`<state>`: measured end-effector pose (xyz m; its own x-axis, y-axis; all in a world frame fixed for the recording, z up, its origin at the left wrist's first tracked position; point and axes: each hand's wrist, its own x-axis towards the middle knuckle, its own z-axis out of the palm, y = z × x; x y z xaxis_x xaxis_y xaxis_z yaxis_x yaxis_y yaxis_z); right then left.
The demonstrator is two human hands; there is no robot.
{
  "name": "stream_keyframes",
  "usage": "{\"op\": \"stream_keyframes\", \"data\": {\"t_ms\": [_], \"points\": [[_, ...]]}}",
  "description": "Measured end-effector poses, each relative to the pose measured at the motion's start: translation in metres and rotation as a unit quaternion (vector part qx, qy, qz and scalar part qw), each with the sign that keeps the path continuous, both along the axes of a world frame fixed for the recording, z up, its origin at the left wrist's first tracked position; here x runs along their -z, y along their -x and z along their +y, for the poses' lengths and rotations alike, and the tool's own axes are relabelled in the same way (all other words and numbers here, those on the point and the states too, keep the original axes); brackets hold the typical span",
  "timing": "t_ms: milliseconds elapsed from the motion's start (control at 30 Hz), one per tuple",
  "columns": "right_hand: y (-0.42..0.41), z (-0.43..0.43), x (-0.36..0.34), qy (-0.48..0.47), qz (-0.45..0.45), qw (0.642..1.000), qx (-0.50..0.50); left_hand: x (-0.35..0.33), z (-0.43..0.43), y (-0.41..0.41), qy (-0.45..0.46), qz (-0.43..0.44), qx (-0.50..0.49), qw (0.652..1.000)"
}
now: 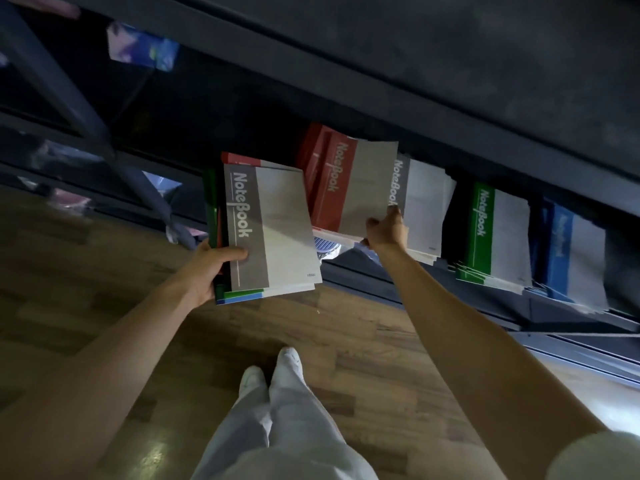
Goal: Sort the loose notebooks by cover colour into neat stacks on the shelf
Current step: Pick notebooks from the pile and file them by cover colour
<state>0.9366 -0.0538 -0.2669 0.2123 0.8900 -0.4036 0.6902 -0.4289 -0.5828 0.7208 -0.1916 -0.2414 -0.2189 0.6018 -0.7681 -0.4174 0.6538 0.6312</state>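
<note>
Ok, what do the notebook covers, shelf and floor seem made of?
Covers of the stack in the left hand and the red notebook in the right hand: thin matte card, probably; no glare, slim edges.
Shelf: dark painted metal, seemingly; thin straight rails.
Floor: wood or laminate, semi-gloss; plank grain, soft glare.

grey-and-white notebook (273,230), red notebook (334,188), green stack (498,233), blue stack (571,254), brown wood-plank floor (86,271)

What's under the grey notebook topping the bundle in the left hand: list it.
Under the grey notebook, the bundle in the left hand shows a red edge on top, green edges left, blue at the bottom. Their count and faces are covered.
</note>
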Motion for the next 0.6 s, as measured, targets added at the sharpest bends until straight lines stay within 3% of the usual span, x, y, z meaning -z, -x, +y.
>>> {"op": "stream_keyframes", "data": {"t_ms": [400,467,600], "points": [[0.022,-0.007,-0.005,0.028,-0.169,0.984,-0.044,-0.005,-0.017,0.012,-0.007,-0.013,0.005,1.000],[0.023,-0.013,-0.009,0.023,-0.151,0.987,-0.049,-0.005,-0.021,0.014,-0.007,-0.015,0.004,1.000],[0.042,-0.043,-0.020,0.000,0.007,0.988,-0.156,-0.012,-0.027,0.014,-0.026,-0.018,0.005,0.999]]}}
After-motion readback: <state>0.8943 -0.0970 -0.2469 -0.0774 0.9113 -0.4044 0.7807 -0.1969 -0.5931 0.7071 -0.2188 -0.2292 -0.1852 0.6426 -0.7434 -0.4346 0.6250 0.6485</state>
